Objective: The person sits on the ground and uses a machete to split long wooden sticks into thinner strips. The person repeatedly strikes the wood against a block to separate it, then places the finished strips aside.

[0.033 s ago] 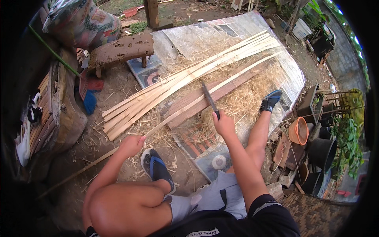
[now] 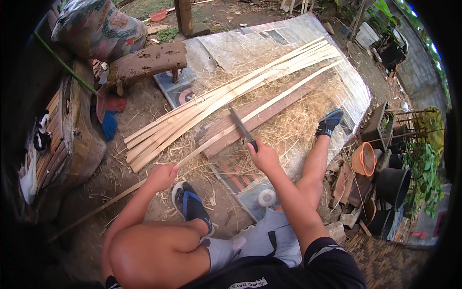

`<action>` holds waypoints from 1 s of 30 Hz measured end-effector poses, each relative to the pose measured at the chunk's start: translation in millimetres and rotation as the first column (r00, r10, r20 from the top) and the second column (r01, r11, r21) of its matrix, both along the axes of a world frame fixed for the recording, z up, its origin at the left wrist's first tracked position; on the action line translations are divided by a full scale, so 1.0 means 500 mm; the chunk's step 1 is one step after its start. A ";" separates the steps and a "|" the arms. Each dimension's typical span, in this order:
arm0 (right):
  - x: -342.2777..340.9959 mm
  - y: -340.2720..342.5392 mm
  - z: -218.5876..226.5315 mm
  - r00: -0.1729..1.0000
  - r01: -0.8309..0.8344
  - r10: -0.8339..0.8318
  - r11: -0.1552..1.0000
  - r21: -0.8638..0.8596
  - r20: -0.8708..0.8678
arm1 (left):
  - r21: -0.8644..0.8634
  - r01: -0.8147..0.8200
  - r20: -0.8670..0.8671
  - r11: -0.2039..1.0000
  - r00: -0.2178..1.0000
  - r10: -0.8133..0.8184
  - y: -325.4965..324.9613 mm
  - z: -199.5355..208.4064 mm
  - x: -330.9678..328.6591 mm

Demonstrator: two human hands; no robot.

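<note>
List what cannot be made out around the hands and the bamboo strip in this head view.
- Knife handle: wrapped inside the right hand.
- Near end of the long bamboo strip: runs under the left hand, so the grip itself is hidden.
- Cutting edge against the strip: too small to tell whether they touch.
- Plank under the strip: partly buried in straw.

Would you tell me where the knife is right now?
In the head view, the knife is in the right hand, centre frame, its blade over the long bamboo strip.

Both hands [image 2: 161,177] [image 2: 263,156] forward, fingers closed
</note>
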State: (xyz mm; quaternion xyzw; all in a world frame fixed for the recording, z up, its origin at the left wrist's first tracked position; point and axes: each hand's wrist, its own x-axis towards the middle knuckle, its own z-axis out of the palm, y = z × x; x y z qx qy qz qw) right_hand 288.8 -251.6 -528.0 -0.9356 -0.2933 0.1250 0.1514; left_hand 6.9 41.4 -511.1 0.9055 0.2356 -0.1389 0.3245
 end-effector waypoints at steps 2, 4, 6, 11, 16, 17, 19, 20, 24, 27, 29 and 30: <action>-0.145 0.043 0.049 0.949 -0.312 0.312 0.950 0.010 -0.045 | 0.027 -0.013 -0.012 1.000 1.000 0.013 -0.007 -0.011 0.016; -0.174 0.037 0.055 0.910 -0.413 0.413 0.911 0.005 -0.024 | 0.113 0.000 -0.018 0.994 1.000 0.002 -0.022 -0.006 0.025; -0.130 0.034 0.035 0.956 -0.291 0.290 0.956 -0.028 -0.034 | 0.164 0.007 -0.022 0.986 1.000 -0.003 -0.027 0.002 0.028; -0.156 0.025 0.033 0.941 -0.332 0.330 0.943 0.012 0.074 | 0.163 -0.002 -0.039 0.987 0.999 0.008 -0.022 0.003 0.027; -0.039 -0.019 0.009 0.994 -0.073 0.076 0.997 -0.038 0.073 | 0.130 0.003 0.018 0.992 1.000 -0.006 -0.018 -0.002 0.005; -0.017 -0.024 0.007 0.998 0.023 -0.020 0.999 -0.049 0.060 | 0.130 0.007 0.018 0.992 1.000 -0.009 -0.016 0.001 0.009; -0.101 -0.010 0.038 0.972 -0.226 0.226 0.974 -0.005 0.055 | 0.129 -0.014 -0.003 0.992 1.000 0.015 -0.022 0.007 0.002; -0.154 -0.001 0.057 0.932 -0.357 0.355 0.934 0.004 0.077 | 0.132 -0.023 -0.006 0.991 1.000 0.024 -0.023 0.011 0.000; -0.052 -0.024 -0.010 0.960 -0.209 0.201 0.978 0.022 0.195 | -0.070 -0.037 -0.036 0.997 0.999 0.035 0.008 -0.002 -0.029; 0.144 -0.104 -0.040 0.953 0.258 -0.248 0.965 -0.039 0.176 | -0.263 -0.133 -0.202 0.956 0.976 0.080 0.044 0.023 -0.024; 0.144 -0.110 -0.050 0.945 0.292 -0.284 0.956 -0.029 0.159 | -0.254 -0.129 -0.149 0.959 0.985 0.093 0.025 0.026 -0.015; 0.102 -0.083 -0.051 0.967 0.234 -0.232 0.972 -0.007 0.110 | -0.109 -0.058 -0.072 0.992 0.996 0.050 0.012 0.020 -0.012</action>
